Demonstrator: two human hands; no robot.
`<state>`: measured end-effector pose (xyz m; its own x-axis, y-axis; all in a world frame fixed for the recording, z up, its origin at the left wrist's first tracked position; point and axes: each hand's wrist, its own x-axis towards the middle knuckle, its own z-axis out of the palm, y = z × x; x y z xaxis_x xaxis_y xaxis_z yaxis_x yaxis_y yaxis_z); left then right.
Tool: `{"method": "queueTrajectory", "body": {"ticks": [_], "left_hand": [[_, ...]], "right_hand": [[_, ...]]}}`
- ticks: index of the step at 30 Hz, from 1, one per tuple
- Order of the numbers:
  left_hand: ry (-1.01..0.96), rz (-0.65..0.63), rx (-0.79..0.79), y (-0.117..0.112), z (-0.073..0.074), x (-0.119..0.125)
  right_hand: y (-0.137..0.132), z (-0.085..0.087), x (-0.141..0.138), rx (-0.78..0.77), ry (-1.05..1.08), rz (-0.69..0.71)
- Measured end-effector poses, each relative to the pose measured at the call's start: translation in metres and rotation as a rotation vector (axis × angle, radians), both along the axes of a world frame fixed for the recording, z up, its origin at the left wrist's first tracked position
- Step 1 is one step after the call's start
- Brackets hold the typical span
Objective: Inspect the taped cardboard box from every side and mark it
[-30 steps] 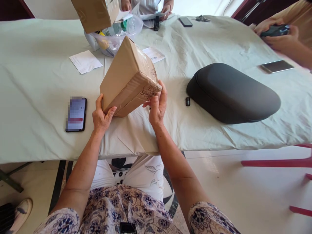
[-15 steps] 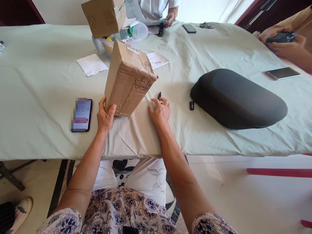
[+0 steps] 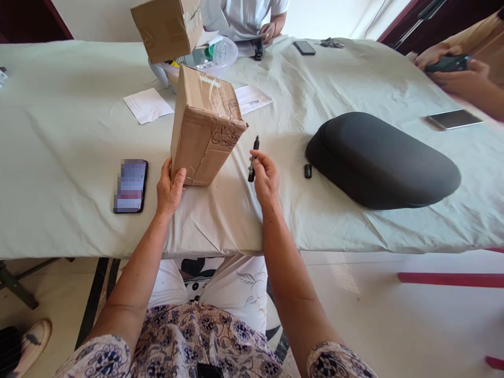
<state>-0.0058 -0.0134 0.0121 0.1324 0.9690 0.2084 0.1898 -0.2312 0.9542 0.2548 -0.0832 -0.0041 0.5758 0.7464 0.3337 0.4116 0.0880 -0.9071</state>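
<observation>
My left hand (image 3: 170, 188) grips the lower left corner of a brown cardboard box (image 3: 205, 136), thumb on the near face. The box stands tilted on the cloth, with dark scribbles near its right corner and pale marks on top. To its right, my right hand (image 3: 265, 176) pinches a black marker pen (image 3: 255, 152) between thumb and fingers, its uncapped tip pointing away from me. A small black cap (image 3: 307, 171) lies on the cloth, right of that hand. Left of the box rests a phone (image 3: 132, 186) with its screen lit.
A dark padded seat-like object (image 3: 386, 160) sits to the right. Beyond the box are papers (image 3: 147, 105), a plastic basin (image 3: 232, 55) with bottles, and another carton (image 3: 167, 31). Two people are across the table (image 3: 71, 131); one holds a black device (image 3: 449, 63).
My right hand has picked the marker up off the cloth and now holds it upright. The box has turned slightly in my left hand.
</observation>
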Motion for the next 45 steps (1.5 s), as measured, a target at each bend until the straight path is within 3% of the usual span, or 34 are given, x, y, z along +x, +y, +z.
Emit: {"method": "queueTrajectory", "body": {"ticks": [3,6,10,15,20,24,29,34,41,43,45], "left_hand": [[0.124,0.033,0.125,0.003,-0.005,-0.002],[0.241,0.063,0.222,0.007,-0.01,-0.005],[0.329,0.07,0.214,0.01,-0.015,-0.004],[0.394,0.072,0.17,0.009,-0.016,-0.002],[0.365,0.075,0.172,0.008,-0.016,0.0],[0.435,0.071,0.168,0.006,-0.013,0.002],[0.516,0.086,0.105,0.0,-0.004,0.006],[0.507,0.092,0.084,0.0,-0.002,0.007],[0.337,0.136,0.085,0.004,-0.013,0.005],[0.275,0.15,0.072,0.004,-0.014,0.004],[0.253,0.161,0.069,0.003,-0.012,0.003]], "right_hand": [[0.0,0.01,-0.009,0.241,0.125,0.034],[-0.003,0.021,-0.024,0.381,-0.003,-0.055],[-0.009,0.027,-0.039,0.53,-0.093,-0.121],[-0.022,0.032,-0.049,0.528,-0.155,-0.089],[-0.034,0.061,-0.065,0.49,-0.246,0.06],[-0.025,0.077,-0.075,0.447,-0.347,0.131],[-0.003,0.07,-0.076,0.634,-0.477,0.116],[0.008,0.053,-0.078,0.679,-0.459,0.141],[0.005,0.042,-0.066,0.612,-0.308,-0.27],[0.005,0.046,-0.064,0.664,-0.333,-0.17],[0.005,0.048,-0.066,0.711,-0.409,0.048]]}}
